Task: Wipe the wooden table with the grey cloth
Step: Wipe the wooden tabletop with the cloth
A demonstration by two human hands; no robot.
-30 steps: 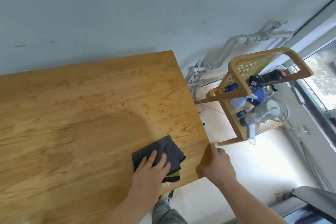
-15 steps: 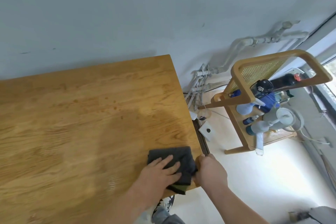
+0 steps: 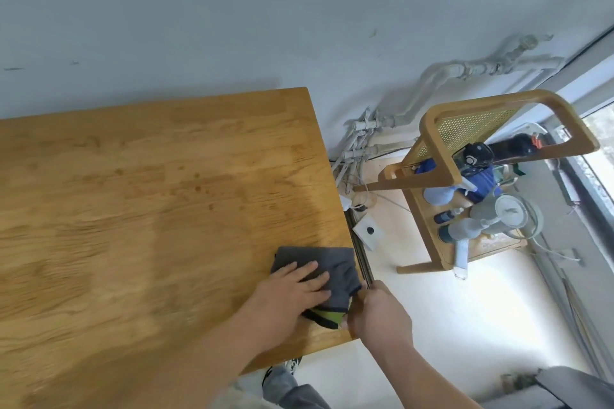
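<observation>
The wooden table (image 3: pixel 133 209) stood against a pale wall (image 3: pixel 265 10). At its right edge lay the grey cloth (image 3: pixel 335 262), pressed under the flat, spread left hand (image 3: pixel 292 289); the right hand (image 3: pixel 378 312) pinched its corner. Rightward, a rattan chair (image 3: pixel 442 156) held spray bottles (image 3: pixel 465 229).

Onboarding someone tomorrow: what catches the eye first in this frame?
The big wooden table fills the left and centre, with the grey cloth at its near right corner. The left hand presses flat on the cloth, while the right hand is at the table's edge beside it. On the floor to the right stands a wooden rack crowded with bottles.
</observation>
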